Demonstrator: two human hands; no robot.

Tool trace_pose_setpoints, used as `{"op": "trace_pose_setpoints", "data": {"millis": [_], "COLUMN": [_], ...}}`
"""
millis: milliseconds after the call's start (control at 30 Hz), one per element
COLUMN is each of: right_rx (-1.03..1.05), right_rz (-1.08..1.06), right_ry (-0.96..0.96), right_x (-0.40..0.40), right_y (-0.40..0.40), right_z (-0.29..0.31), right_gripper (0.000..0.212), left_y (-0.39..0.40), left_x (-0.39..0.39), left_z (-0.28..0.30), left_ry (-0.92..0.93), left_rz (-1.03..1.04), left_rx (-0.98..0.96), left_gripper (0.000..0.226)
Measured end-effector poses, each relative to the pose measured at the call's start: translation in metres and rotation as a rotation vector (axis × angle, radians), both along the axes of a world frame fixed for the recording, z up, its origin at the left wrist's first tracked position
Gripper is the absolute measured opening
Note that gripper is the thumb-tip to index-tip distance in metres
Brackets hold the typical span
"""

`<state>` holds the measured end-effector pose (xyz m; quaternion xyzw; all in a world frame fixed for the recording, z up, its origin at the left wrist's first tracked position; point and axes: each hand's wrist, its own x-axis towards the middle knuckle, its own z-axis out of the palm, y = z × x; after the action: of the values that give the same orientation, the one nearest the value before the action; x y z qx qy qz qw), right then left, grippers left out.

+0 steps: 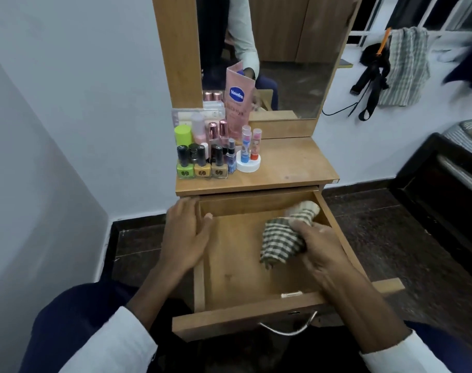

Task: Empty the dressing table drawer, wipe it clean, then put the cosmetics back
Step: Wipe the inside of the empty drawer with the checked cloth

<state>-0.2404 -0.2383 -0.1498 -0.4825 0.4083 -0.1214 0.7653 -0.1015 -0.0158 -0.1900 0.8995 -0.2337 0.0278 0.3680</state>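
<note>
The wooden drawer (229, 316) of the dressing table is pulled out, and nothing but the cloth lies inside. My right hand (321, 246) grips a bunched green-and-cream checked cloth (282, 238) down on the drawer floor near the right back corner. My left hand (186, 232) rests flat on the drawer's left wall, thumb inside. The cosmetics stand on the left of the table top (291, 168): nail polish bottles (201, 164), a pink Vaseline tube (237, 103), lip balms (249, 149), a green-capped bottle (182, 134).
A mirror (280, 49) rises behind the table top. White walls flank the table. A dark bed frame (442, 184) stands at the right, and clothes with a checked towel (407, 68) hang on the wall. The drawer's metal handle (288, 328) faces me.
</note>
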Motion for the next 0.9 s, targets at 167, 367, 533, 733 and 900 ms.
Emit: {"op": "trace_pose_setpoints", "data": {"millis": [167, 367, 533, 733, 900], "right_rx": [-0.029, -0.230, -0.007, -0.464, -0.609], "right_rz": [-0.282, -0.144, -0.012, -0.332, -0.164], "right_ry": [0.120, 0.221, 0.126, 0.363, 0.482], "right_x": [0.039, 0.135, 0.148, 0.113, 0.128], "right_y": [0.002, 0.064, 0.120, 0.020, 0.036], "right_z": [-0.008, 0.001, 0.007, 0.020, 0.004], "right_gripper": [0.017, 0.027, 0.010, 0.029, 0.041], "left_y": [-0.026, -0.033, -0.032, -0.030, -0.029], "left_x": [0.007, 0.012, 0.012, 0.008, 0.008], "left_z": [0.005, -0.016, -0.017, -0.013, -0.013], "left_ry": [0.456, 0.184, 0.078, 0.059, 0.057], "left_rz": [0.191, 0.272, 0.268, 0.311, 0.305], "left_rx": [-0.477, -0.386, -0.302, -0.248, -0.258], "left_gripper": [0.014, 0.023, 0.011, 0.025, 0.025]}}
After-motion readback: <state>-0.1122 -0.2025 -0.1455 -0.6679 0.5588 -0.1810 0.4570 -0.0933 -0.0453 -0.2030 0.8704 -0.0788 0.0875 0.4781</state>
